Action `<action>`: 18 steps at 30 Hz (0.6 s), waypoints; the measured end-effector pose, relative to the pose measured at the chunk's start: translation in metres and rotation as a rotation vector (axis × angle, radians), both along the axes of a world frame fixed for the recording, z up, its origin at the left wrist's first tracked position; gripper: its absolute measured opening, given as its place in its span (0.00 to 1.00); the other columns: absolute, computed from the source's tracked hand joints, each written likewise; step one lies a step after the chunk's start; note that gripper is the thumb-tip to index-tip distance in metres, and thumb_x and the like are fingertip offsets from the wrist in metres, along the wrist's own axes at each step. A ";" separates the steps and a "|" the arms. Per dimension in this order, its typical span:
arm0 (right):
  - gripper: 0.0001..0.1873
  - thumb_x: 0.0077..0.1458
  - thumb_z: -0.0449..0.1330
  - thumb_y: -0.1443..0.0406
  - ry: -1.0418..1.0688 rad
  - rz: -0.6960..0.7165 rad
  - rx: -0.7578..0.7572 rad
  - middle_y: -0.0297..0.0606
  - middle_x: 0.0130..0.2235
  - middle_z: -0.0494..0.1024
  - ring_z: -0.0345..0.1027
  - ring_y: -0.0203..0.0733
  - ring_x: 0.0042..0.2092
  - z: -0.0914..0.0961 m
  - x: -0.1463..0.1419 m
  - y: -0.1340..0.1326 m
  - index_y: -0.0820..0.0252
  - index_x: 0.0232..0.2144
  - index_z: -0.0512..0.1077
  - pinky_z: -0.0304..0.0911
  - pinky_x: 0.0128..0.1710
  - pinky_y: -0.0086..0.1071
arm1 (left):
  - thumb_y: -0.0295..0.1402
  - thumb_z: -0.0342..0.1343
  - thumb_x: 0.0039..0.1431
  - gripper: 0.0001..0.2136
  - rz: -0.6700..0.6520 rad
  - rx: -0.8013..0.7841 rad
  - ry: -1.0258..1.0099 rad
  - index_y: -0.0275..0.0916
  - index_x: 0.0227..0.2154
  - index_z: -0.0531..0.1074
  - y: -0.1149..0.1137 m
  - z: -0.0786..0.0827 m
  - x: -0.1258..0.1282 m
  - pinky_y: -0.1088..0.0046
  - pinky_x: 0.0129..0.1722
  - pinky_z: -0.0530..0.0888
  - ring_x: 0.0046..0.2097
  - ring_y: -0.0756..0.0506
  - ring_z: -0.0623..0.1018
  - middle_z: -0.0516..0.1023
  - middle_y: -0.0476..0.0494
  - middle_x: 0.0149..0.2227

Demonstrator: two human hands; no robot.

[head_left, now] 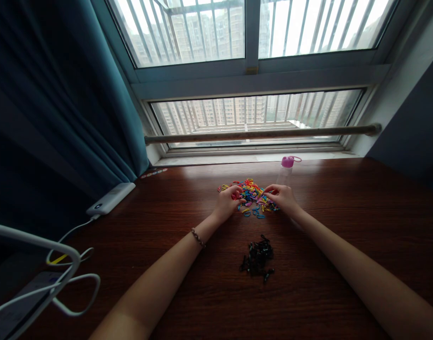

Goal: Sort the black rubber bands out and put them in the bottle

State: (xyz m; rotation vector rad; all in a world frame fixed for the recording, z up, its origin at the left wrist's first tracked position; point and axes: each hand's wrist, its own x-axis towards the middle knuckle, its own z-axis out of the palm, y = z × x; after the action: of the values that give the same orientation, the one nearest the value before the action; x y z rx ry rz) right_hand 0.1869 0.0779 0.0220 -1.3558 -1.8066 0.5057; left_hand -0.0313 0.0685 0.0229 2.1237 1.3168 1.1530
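A loose pile of small, bright loops (252,190) in red, yellow, blue and pink, which look like hair ties, lies on the brown wooden table. At its left edge is my left hand (227,202); the fingers are curved over red loops, with a gap between thumb and fingertips. Across from it, my right hand (283,197) has its fingertips pinched together at the pile's right side. What the pinch holds is too small to make out. Closer to me, a heap of small black pieces (258,256) lies between my forearms, their exact kind unclear.
Behind my right hand stands a clear bottle with a pink lid (287,162). On the left are a white power bank (112,198) with a cable, a white tubular frame (32,240) and a blue curtain (124,118). A rail (258,136) crosses the window.
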 end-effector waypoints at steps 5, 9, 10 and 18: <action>0.11 0.43 0.58 0.59 0.024 0.008 0.000 0.36 0.22 0.75 0.67 0.36 0.24 0.003 -0.001 -0.002 0.61 0.25 0.75 0.58 0.23 0.27 | 0.34 0.58 0.47 0.06 -0.031 -0.032 -0.023 0.38 0.25 0.76 0.003 -0.002 -0.004 0.75 0.31 0.67 0.29 0.50 0.71 0.74 0.46 0.27; 0.12 0.40 0.60 0.58 0.113 -0.017 -0.058 0.36 0.19 0.73 0.67 0.37 0.22 0.003 -0.001 -0.001 0.62 0.25 0.74 0.58 0.20 0.26 | 0.34 0.55 0.50 0.07 0.012 -0.001 -0.036 0.39 0.29 0.77 0.006 -0.003 -0.007 0.73 0.33 0.68 0.31 0.49 0.72 0.76 0.45 0.28; 0.13 0.39 0.61 0.58 0.168 -0.008 -0.102 0.36 0.20 0.73 0.67 0.37 0.22 0.003 -0.001 -0.001 0.62 0.25 0.74 0.58 0.19 0.26 | 0.34 0.55 0.51 0.07 0.026 0.018 -0.028 0.39 0.30 0.77 0.007 -0.003 -0.007 0.73 0.34 0.68 0.32 0.48 0.72 0.76 0.45 0.29; 0.13 0.36 0.64 0.60 0.534 0.278 -0.492 0.36 0.19 0.74 0.68 0.35 0.21 0.018 -0.010 -0.013 0.65 0.23 0.68 0.62 0.19 0.25 | 0.34 0.58 0.48 0.13 0.067 0.009 -0.017 0.38 0.38 0.73 0.013 -0.009 -0.013 0.74 0.32 0.67 0.30 0.50 0.71 0.74 0.45 0.30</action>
State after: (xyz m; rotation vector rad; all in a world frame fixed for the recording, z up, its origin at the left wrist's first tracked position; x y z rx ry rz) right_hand 0.1772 0.0651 0.0395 -1.1219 -1.4692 1.3919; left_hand -0.0438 0.0816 0.0141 2.0856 1.3870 1.2030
